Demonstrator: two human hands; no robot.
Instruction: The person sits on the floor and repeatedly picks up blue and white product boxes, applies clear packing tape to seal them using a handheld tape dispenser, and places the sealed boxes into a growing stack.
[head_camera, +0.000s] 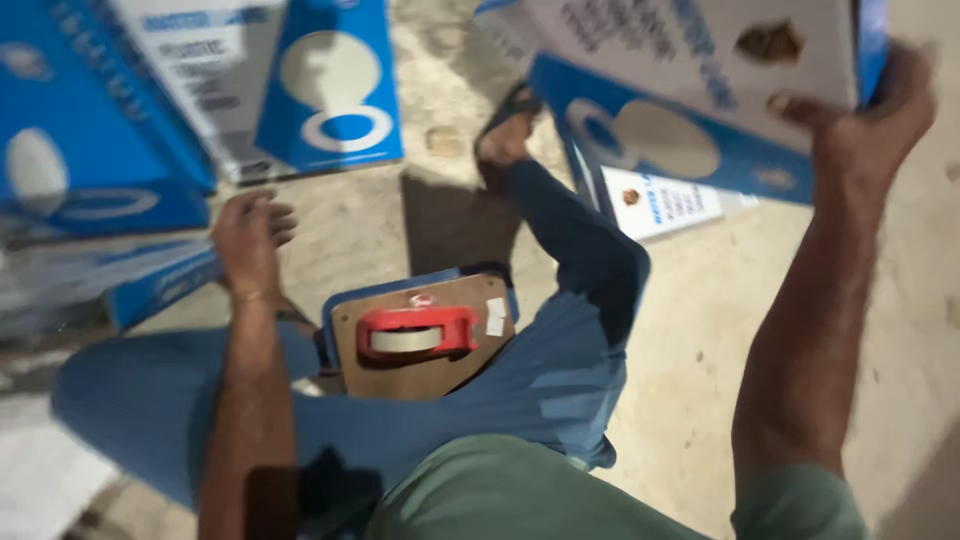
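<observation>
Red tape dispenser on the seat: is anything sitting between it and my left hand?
Nothing visible. The left hand hangs empty, up and left of the red tape dispenser, with only bare floor and the seat's edge between. The right hand grips a blue-and-white box.

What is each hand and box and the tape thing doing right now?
Right hand: raised, gripping a box.
Held box: lifted, tilted.
Left hand: empty, fingers curled.
Tape dispenser: resting on a board, untouched.
Board: lying between the legs.
Other boxes: lying on the ground.
</observation>
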